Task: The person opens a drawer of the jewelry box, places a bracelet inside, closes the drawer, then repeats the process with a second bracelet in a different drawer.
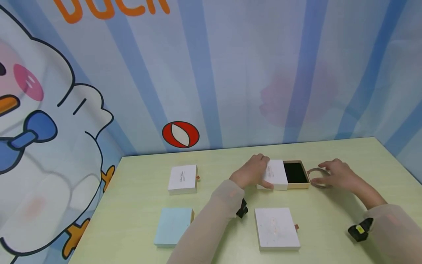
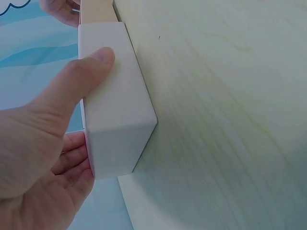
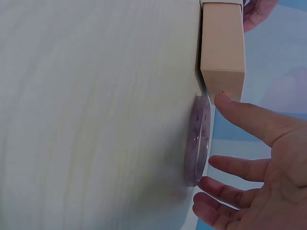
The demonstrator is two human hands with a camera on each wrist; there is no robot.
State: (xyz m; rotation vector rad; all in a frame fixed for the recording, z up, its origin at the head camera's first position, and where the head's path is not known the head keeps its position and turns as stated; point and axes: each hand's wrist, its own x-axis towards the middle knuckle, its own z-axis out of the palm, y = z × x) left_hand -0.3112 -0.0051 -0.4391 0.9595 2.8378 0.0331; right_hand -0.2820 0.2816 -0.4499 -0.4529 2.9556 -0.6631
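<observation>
A white sliding drawer box (image 1: 278, 175) lies toward the back right of the table, its tan inner tray (image 1: 298, 186) pulled partway out to the right. The black lining (image 1: 295, 172) of the tray shows. My left hand (image 1: 252, 171) grips the white sleeve, thumb on the near side and fingers on the far side, as the left wrist view confirms. A translucent purplish bangle (image 3: 196, 143) lies on the table just right of the tray. Over it hovers my right hand (image 1: 339, 176), fingers loosely spread, fingertips close to the ring; contact cannot be told.
Another white box (image 1: 182, 179) with a brown tab stands at the back left. Nearer me are a light blue box (image 1: 173, 227), partly behind my left sleeve, and a larger white box (image 1: 276, 229). A patterned curtain (image 1: 237, 73) hangs behind the table.
</observation>
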